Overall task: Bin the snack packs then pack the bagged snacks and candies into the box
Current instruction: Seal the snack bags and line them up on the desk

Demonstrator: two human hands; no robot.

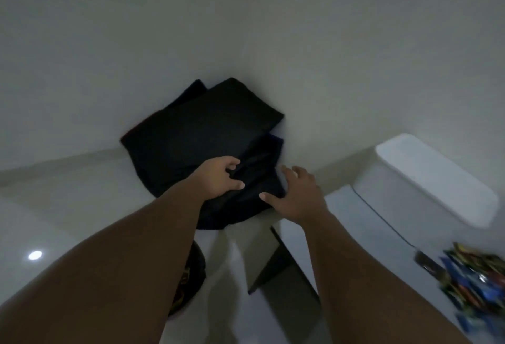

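The left hand (222, 179) is pinching a fold of the black bag (202, 130) lying in the floor corner, its grip clamped on the cloth. The right hand (297, 193) is reaching to the bag's near edge, fingers spread, grip apart and holding nothing. The snack packs (475, 275) are lying heaped on the desk (355, 220) at lower right, well apart from both hands. The person is probably readying the bag as the bin. The next move is likely calling for pulling its mouth open, then reaching for the packs.
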